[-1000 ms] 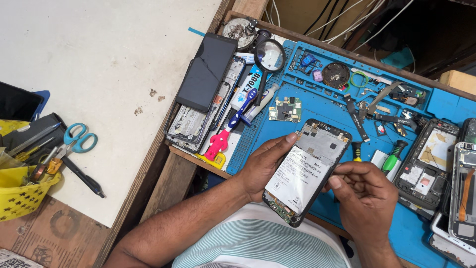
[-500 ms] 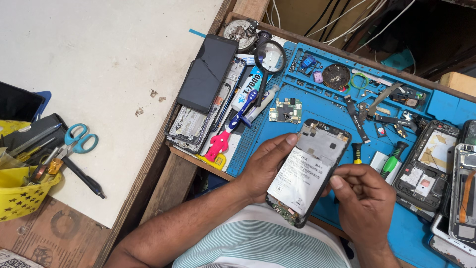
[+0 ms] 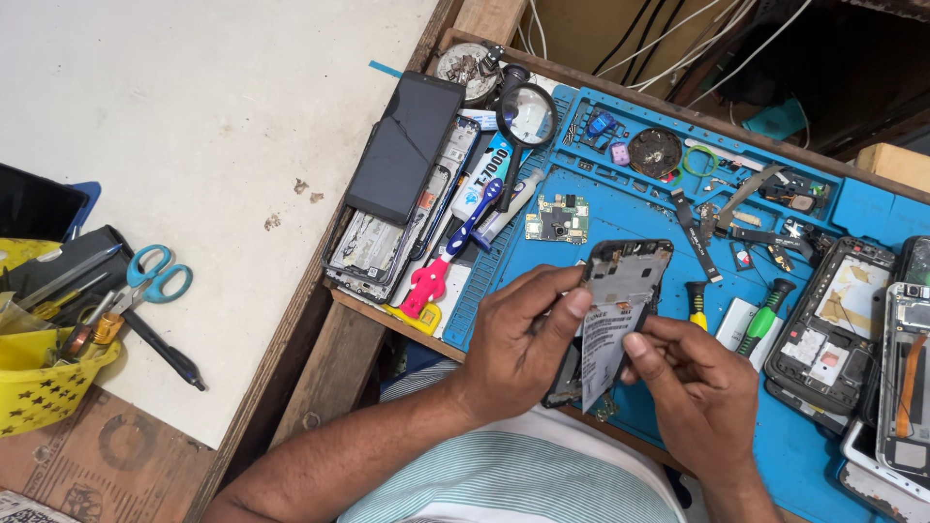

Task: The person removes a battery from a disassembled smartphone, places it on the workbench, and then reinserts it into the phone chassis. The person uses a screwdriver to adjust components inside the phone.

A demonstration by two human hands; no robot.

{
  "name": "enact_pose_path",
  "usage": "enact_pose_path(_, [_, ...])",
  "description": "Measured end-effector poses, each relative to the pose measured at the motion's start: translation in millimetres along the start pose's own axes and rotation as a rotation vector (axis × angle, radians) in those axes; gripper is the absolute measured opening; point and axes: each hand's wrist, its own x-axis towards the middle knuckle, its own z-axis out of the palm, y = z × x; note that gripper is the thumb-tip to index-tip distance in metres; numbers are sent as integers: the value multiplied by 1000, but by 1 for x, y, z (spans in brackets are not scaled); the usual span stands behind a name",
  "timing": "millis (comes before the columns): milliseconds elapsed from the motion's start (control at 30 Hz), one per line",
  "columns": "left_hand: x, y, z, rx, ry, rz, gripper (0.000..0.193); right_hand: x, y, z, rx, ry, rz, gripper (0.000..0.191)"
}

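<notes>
An opened phone body [image 3: 628, 281] with its back off is held over the blue work mat [image 3: 620, 208]. My left hand [image 3: 518, 339] grips the phone frame from the left side, thumb against its edge. My right hand [image 3: 693, 383] pinches the flat white battery [image 3: 603, 349], which stands tilted up out of the frame. A small green circuit board [image 3: 558, 219] lies on the mat just beyond the phone.
A stack of phone screens and frames [image 3: 402, 184] lies at the mat's left edge with a magnifier [image 3: 525, 116] and a pink tool [image 3: 426, 283]. Screwdrivers [image 3: 765, 318] and dismantled phones [image 3: 833, 320] sit right. Scissors [image 3: 155, 276] and a yellow basket [image 3: 44, 383] are far left.
The white battery has been lifted and tilted up out of the phone frame by my right hand. My left hand has shifted its grip further onto the frame.
</notes>
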Motion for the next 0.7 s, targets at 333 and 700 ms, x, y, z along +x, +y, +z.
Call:
enact_pose_path(333, [8, 19, -6, -72, -126, -30, 46, 1, 9, -2, 111, 70, 85, 23])
enact_pose_path(700, [12, 38, -20, 189, -493, 155, 59, 8, 29, -20, 562, 34, 154, 26])
